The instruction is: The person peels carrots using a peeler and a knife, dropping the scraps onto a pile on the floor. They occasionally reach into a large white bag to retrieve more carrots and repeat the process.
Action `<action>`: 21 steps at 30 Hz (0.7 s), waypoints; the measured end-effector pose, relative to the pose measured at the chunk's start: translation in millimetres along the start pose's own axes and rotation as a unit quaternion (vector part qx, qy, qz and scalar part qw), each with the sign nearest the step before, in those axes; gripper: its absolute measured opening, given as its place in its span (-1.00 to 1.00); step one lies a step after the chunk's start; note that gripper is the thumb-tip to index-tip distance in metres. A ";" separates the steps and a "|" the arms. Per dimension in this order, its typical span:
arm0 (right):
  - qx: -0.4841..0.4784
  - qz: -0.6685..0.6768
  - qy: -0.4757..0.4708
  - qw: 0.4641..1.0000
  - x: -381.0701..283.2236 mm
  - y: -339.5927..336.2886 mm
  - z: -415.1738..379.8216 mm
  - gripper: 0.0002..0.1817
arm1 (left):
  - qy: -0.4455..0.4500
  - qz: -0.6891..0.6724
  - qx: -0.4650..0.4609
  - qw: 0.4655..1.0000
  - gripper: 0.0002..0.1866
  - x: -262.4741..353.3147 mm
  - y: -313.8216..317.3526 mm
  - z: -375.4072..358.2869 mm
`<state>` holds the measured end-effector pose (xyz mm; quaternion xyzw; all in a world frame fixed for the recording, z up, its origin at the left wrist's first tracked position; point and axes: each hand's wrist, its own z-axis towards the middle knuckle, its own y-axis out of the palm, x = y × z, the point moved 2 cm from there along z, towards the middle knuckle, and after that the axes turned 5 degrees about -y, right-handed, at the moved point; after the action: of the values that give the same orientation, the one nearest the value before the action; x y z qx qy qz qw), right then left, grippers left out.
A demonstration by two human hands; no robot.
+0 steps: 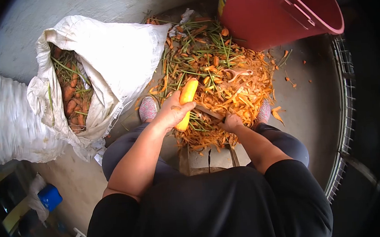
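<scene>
Far-left sack: a white woven sack (13, 117) stood beside the wall (17, 38), its side creased.
Blue item: a blue container (50, 197) lay at the near left, beside clear plastic (37, 191).
Open sack: a white sack (114, 49) gaped on its left side, showing unpeeled carrots (70, 94) mixed with green stems.
Left shoe: a pink-and-white speckled shoe (148, 109) rested on the floor (304, 79), just right of the open sack.
Left hand: the left hand (172, 113) had its fingers clamped around the middle of a peeled carrot.
Held carrot: the peeled carrot (189, 92), yellow-orange and smooth, was tilted above the left part of the pile, its far end leaning right.
Knife: a knife (210, 112) slanted between the two hands, its blade reaching toward the carrot; whether they touched could not be told.
Peel pile: orange peelings (246, 99) and green stems spread over the floor, with a pale peeler (240, 74) on top.
Right hand: the right hand (232, 122) had its fingers closed on the knife's handle, which was mostly hidden.
Right side: a red bucket (262, 16) stood at the far right of the pile.
</scene>
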<state>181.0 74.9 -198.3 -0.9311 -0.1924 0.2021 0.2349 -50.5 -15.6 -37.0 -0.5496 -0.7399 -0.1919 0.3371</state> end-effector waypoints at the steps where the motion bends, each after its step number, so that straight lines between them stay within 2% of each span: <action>1: -0.005 0.020 -0.002 1.000 -4.3 -5.8 -1.2 -0.32 | 0.010 0.043 0.002 0.999 -0.55 0.5 0.7 1.6; 2: -0.014 -0.036 -0.044 0.998 -6.9 -10.7 2.2 -0.43 | 0.022 0.084 0.005 0.996 -0.55 -0.5 0.8 4.3; 5: -0.110 0.241 0.019 0.964 -30.5 -59.6 -27.3 -0.59 | 0.030 0.226 0.045 0.973 -0.55 3.6 3.0 9.4; 7: -0.014 0.425 0.043 0.904 -56.1 -101.8 -70.4 -0.62 | 0.002 0.256 0.071 0.964 -0.55 0.3 5.7 14.9; 8: 0.029 0.441 0.027 0.897 -63.1 -118.0 -87.7 -0.64 | -0.007 0.268 0.071 0.961 -0.55 1.9 6.8 15.8; 10: 0.035 0.439 -0.078 0.895 -79.8 -144.5 -127.5 -0.66 | -0.026 0.291 0.072 0.953 -0.54 4.5 9.2 16.7; 11: 0.038 0.436 -0.130 0.890 -85.7 -152.1 -144.3 -0.68 | 0.000 0.257 0.068 0.964 -0.54 -0.5 11.4 20.4; 13: -0.017 0.423 -0.199 0.884 -95.1 -150.7 -166.7 -0.70 | 0.054 0.190 0.055 0.979 -0.53 -10.7 17.1 28.2; 14: -0.055 0.423 -0.223 0.877 -100.7 -149.8 -174.9 -0.70 | 0.068 0.106 -0.012 0.992 -0.51 -11.8 21.5 27.9; 15: -0.076 0.406 -0.213 0.885 -101.2 -146.9 -176.8 -0.70 | 0.036 0.254 0.076 0.964 -0.51 -5.4 25.6 28.6; 17: -0.051 0.384 -0.197 0.901 -87.4 -138.4 -159.9 -0.67 | -0.011 0.166 -0.003 0.986 -0.50 -7.2 26.6 36.5; 20: 0.066 0.301 -0.114 0.944 -70.3 -159.3 -145.3 -0.58 | -0.012 0.236 0.039 0.971 -0.48 -3.4 26.5 33.3; 21: 0.091 0.331 -0.134 0.930 -61.4 -163.0 -135.5 -0.61 | 0.012 0.232 0.027 0.972 -0.47 5.2 29.2 27.6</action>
<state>149.4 131.3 12.7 -0.8810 0.1159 0.4076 0.2105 -31.8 15.5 -55.0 -0.6951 -0.5927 -0.0950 0.3956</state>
